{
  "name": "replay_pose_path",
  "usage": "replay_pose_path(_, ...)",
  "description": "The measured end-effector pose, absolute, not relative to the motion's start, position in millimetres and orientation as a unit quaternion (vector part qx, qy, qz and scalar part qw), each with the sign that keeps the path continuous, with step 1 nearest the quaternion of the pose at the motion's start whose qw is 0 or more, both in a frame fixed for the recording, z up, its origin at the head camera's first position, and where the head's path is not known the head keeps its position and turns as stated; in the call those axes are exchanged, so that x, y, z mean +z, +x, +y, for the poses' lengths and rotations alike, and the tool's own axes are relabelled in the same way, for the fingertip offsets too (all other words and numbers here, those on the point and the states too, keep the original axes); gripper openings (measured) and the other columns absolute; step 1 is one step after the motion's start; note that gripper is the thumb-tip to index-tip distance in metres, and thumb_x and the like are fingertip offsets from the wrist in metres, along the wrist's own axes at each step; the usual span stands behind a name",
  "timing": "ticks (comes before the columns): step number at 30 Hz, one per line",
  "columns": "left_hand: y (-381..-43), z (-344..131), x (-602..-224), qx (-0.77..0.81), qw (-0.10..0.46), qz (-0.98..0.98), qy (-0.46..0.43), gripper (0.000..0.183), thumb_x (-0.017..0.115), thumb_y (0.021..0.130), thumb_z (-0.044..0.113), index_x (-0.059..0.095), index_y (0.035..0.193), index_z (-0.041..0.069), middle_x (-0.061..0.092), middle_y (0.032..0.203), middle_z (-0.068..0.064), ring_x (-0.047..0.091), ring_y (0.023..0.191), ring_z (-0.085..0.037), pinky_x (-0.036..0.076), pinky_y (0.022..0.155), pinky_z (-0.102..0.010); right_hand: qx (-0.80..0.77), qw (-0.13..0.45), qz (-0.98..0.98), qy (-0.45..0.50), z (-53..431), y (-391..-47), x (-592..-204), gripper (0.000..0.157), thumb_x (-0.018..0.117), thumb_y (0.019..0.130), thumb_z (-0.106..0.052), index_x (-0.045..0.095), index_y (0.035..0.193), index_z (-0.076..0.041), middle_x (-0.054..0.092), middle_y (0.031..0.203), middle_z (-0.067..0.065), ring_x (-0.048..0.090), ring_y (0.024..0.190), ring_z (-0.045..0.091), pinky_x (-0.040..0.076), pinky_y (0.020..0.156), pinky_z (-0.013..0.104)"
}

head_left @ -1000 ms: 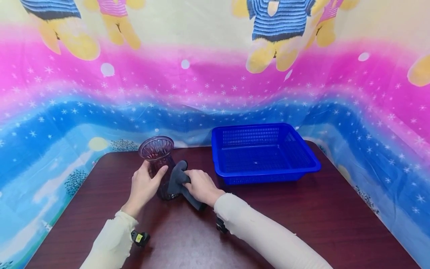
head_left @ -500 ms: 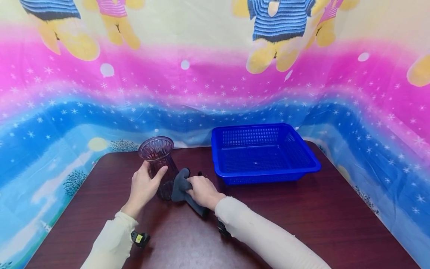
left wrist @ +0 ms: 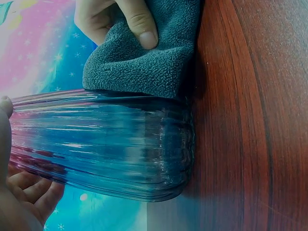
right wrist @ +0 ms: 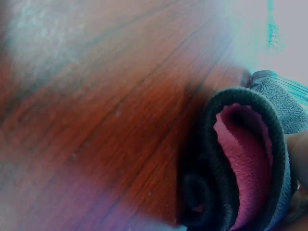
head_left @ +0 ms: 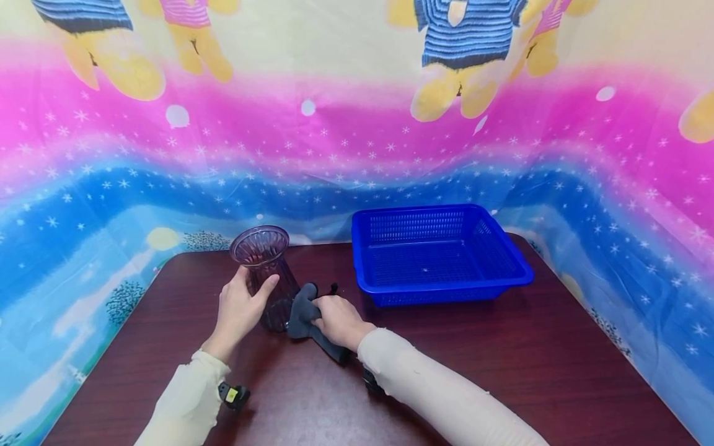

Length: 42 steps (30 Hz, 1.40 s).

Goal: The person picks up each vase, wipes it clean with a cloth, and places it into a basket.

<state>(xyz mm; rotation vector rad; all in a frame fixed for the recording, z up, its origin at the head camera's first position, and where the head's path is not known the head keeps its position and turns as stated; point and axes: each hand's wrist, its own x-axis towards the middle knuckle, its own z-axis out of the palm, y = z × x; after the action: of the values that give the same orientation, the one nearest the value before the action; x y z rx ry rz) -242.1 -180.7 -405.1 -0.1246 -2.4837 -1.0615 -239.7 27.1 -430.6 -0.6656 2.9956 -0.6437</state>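
Observation:
A ribbed, purple-tinted glass vase (head_left: 273, 291) with a flared rim stands upright on the table. My left hand (head_left: 237, 310) grips its waist, fingers behind and thumb in front. In my right hand (head_left: 337, 319) is a bunched grey cloth (head_left: 303, 313), pinched between thumb and fingers. The cloth (left wrist: 144, 62) lies against the vase's lower side, close to its base, in the left wrist view. A pink inner face (right wrist: 248, 163) of the folded cloth shows in the right wrist view, where the right hand is mostly cut off by the frame edge.
A blue plastic basket (head_left: 440, 289) with perforated walls stands at the back right of the dark wood table (head_left: 474, 353). Behind the table hangs a printed backdrop (head_left: 334, 142). A small black device (head_left: 234, 395) is strapped at the left wrist.
My right hand has moved the cloth down and slightly right along the vase, toward its base. The left hand and the vase have stayed in place.

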Motion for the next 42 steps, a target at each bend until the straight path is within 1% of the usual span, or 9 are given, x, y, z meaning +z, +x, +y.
replay_pose_path(6,-242,-180,-405,-0.383,0.216,-0.897,-0.044,0.054,0.070,0.093,0.042,0.057,0.130,0.005,0.070,0.120,-0.028,0.066,0.113,-0.046,0.050,0.094,-0.061,-0.205,0.009,0.955,-0.212,28,-240,-429,0.014,0.073,0.092,-0.018,0.074,0.106,-0.019,0.076,0.102,-0.001,0.069,0.092,0.013,0.055,0.080,0.030)
replay_pose_path(13,-241,-179,-406,-0.384,0.211,-0.898,-0.042,0.055,0.069,0.094,0.043,0.056,0.131,0.005,0.069,0.120,-0.029,0.065,0.114,-0.047,0.050,0.094,-0.061,-0.199,0.005,0.956,-0.217,29,-239,-425,0.013,0.071,0.094,-0.018,0.073,0.107,-0.020,0.076,0.105,-0.002,0.070,0.097,0.012,0.056,0.083,0.031)
replay_pose_path(17,-241,-178,-406,-0.384,0.207,-0.899,-0.042,0.055,0.068,0.095,0.043,0.054,0.133,0.005,0.068,0.122,-0.029,0.065,0.115,-0.047,0.049,0.096,-0.062,-0.197,-0.007,0.955,-0.224,30,-240,-422,0.009,0.070,0.094,-0.018,0.072,0.103,-0.020,0.075,0.099,-0.003,0.069,0.093,0.011,0.056,0.079,0.030)
replay_pose_path(20,-240,-178,-406,-0.386,0.207,-0.898,-0.042,0.056,0.068,0.095,0.043,0.054,0.134,0.006,0.068,0.124,-0.029,0.064,0.116,-0.047,0.049,0.096,-0.062,-0.205,-0.014,0.952,-0.228,31,-241,-420,0.004,0.070,0.094,-0.019,0.071,0.096,-0.022,0.074,0.094,-0.005,0.068,0.088,0.011,0.055,0.077,0.030)
replay_pose_path(24,-239,-177,-405,-0.387,0.210,-0.897,-0.045,0.056,0.068,0.095,0.043,0.054,0.135,0.005,0.068,0.124,-0.029,0.065,0.116,-0.047,0.050,0.096,-0.062,-0.214,-0.024,0.948,-0.236,31,-241,-414,0.004,0.071,0.094,-0.019,0.070,0.094,-0.023,0.072,0.089,-0.006,0.067,0.084,0.010,0.054,0.076,0.030)
replay_pose_path(27,-238,-177,-405,-0.384,0.218,-0.896,-0.047,0.055,0.068,0.095,0.042,0.055,0.134,0.005,0.068,0.122,-0.028,0.066,0.114,-0.046,0.050,0.093,-0.062,-0.216,-0.029,0.946,-0.241,30,-241,-407,0.004,0.070,0.094,-0.018,0.071,0.095,-0.022,0.071,0.087,-0.005,0.065,0.081,0.010,0.053,0.074,0.029)
replay_pose_path(31,-238,-177,-406,-0.383,0.229,-0.894,-0.049,0.053,0.069,0.095,0.041,0.056,0.131,0.004,0.069,0.120,-0.028,0.067,0.111,-0.046,0.051,0.092,-0.061,-0.216,-0.035,0.945,-0.242,28,-241,-398,0.005,0.070,0.095,-0.019,0.072,0.099,-0.022,0.074,0.092,-0.005,0.065,0.083,0.010,0.054,0.075,0.029)
replay_pose_path(35,-238,-176,-407,-0.380,0.229,-0.895,-0.047,0.052,0.068,0.095,0.041,0.056,0.129,0.003,0.070,0.116,-0.028,0.067,0.108,-0.045,0.051,0.089,-0.060,-0.217,-0.039,0.945,-0.241,27,-239,-391,0.013,0.070,0.096,-0.021,0.073,0.108,-0.021,0.076,0.099,-0.003,0.067,0.086,0.011,0.055,0.079,0.030)
replay_pose_path(42,-239,-176,-408,-0.377,0.233,-0.895,-0.045,0.051,0.069,0.094,0.043,0.058,0.126,0.005,0.071,0.110,-0.025,0.068,0.103,-0.042,0.051,0.086,-0.057,-0.217,-0.055,0.945,-0.240,25,-240,-381,0.019,0.069,0.096,-0.022,0.073,0.115,-0.020,0.076,0.104,-0.001,0.068,0.089,0.014,0.057,0.082,0.032)
